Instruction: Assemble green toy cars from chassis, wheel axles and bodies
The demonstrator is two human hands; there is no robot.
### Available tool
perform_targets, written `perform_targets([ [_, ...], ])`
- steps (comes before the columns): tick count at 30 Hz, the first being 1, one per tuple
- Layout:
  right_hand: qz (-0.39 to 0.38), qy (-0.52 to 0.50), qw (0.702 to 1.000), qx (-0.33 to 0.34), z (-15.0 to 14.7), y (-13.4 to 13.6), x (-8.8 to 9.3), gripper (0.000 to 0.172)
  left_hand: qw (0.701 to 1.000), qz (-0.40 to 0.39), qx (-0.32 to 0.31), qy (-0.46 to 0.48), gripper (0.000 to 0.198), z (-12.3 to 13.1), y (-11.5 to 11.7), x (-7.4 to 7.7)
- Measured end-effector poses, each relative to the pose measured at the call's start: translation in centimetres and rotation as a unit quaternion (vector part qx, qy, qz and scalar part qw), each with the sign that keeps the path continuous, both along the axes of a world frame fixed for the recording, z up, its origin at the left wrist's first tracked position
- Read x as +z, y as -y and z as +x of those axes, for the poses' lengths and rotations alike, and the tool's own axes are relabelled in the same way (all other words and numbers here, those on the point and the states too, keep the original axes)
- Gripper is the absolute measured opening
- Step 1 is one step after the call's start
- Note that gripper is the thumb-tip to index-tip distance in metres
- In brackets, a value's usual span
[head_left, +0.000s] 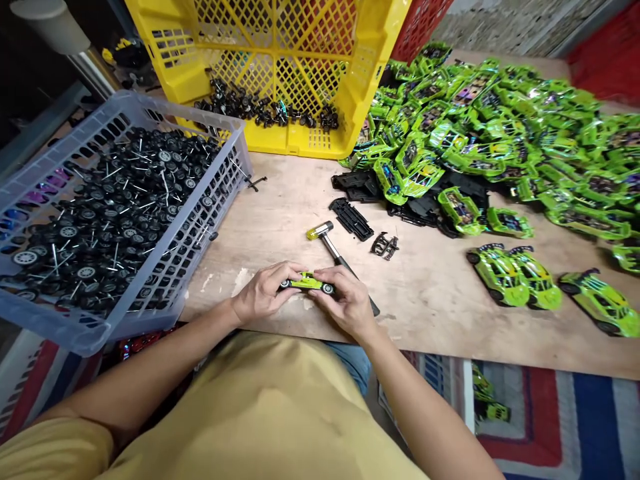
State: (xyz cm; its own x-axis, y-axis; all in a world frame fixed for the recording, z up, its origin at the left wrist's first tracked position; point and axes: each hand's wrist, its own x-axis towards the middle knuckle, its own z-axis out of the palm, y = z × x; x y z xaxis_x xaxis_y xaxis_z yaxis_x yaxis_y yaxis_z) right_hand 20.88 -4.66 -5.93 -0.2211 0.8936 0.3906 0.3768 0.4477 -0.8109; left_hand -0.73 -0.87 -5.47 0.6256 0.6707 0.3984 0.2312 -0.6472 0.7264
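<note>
A small green toy car (306,283) with dark wheels is held between both hands, side-on, just above the front of the wooden table. My left hand (265,291) grips one end and my right hand (346,299) the other, fingers closed around it. Behind the right hand lies a hammer (329,243) with a yellow head, its dark handle partly covered by that hand. Just past the hammer are a black car chassis (352,219) and a small dark plastic part (385,246).
A translucent crate (210,193) full of wheel axles stands left. A tipped yellow crate (300,143) holds dark parts at the back. Green car shells (500,133) are heaped on the right over black chassis. Three toy cars (500,275) with wheels stand near the right front edge.
</note>
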Motion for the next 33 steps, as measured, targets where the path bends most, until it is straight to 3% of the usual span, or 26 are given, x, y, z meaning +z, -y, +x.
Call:
perform_targets([
  [6, 0.009, -0.008, 1.0, -0.016, -0.2, 0.5, -0.7, 0.029, 0.997, -0.041, 0.008, -0.064, 0.039, -0.3, 0.1, 0.5],
  [11, 0.013, -0.008, 1.0, -0.017, -0.4, 0.3, -0.9, 0.029, 0.995, 0.0, 0.003, -0.095, 0.025, 0.0, 0.1, 0.6],
  [15, 0.017, -0.007, 0.999, -0.032, -0.8, 0.1, -1.0, 0.03, 0.993, -0.007, 0.037, -0.108, 0.022, 0.5, 0.5, 0.5],
  [19, 0.012, -0.012, 1.0, -0.025, -0.6, -0.3, -1.0, 0.028, 0.996, -0.003, 0.022, -0.086, 0.024, 0.5, 0.4, 0.4],
  [24, -0.113, -0.085, 0.989, 0.03, 0.7, -0.1, -0.8, 0.047, 0.998, 0.002, 0.0, -0.056, 0.03, -0.1, 0.0, 0.2],
  [28, -0.242, -0.175, 0.954, 0.032, 1.1, 0.5, -0.7, 0.034, 0.998, 0.011, -0.027, -0.051, 0.036, -0.3, -0.1, 0.0],
  [30, -0.253, -0.172, 0.952, 0.02, 1.0, 0.7, -0.6, 0.028, 0.999, 0.003, -0.028, -0.044, 0.04, -0.3, -0.2, -0.1],
  [33, -0.205, -0.123, 0.971, 0.026, 0.7, 0.8, -0.4, 0.023, 0.999, 0.002, -0.017, -0.036, 0.046, 0.0, -0.3, -0.1],
])
